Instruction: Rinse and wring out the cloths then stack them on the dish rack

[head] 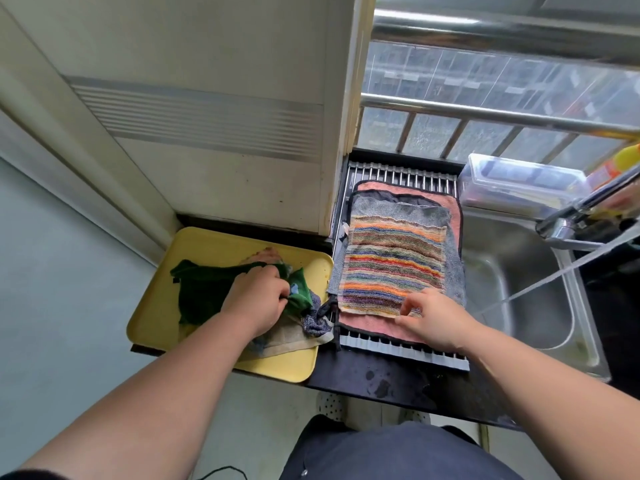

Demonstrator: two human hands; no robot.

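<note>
**Left hand taking a green cloth from the tray, right hand resting on the stacked cloths**

From the head camera, the left hand [258, 299] is reaching into the yellow tray [156, 317] on the left. Its fingers are curling tightly around a bunched part of the green cloth [204, 292], gripping it. The green cloth is lying crumpled in the tray, on top of a beige cloth [291, 341], and a blue-grey cloth [313, 322] is bunching up at the tray's right edge.

The right hand [433, 320] is hovering low over the dish rack [398, 171], which is sitting just right of the tray and beside the sink [519, 289]. Its fingers are loosely spread and only slightly bent. The fingertips [408, 304] are touching the near edge of the striped cloth [391, 265], holding nothing.

The striped cloth is lying flat on top of the stack. A grey cloth [453, 271] is showing beneath it along the far and right sides, and a pink cloth [367, 327] with dark edging is lying at the bottom, directly on the rack's bars.

A tap [568, 223] is reaching over the sink from the right. A clear plastic box [519, 181] is standing behind the sink. Wet patches are showing on the dark counter [381, 382] in front of the rack.
</note>
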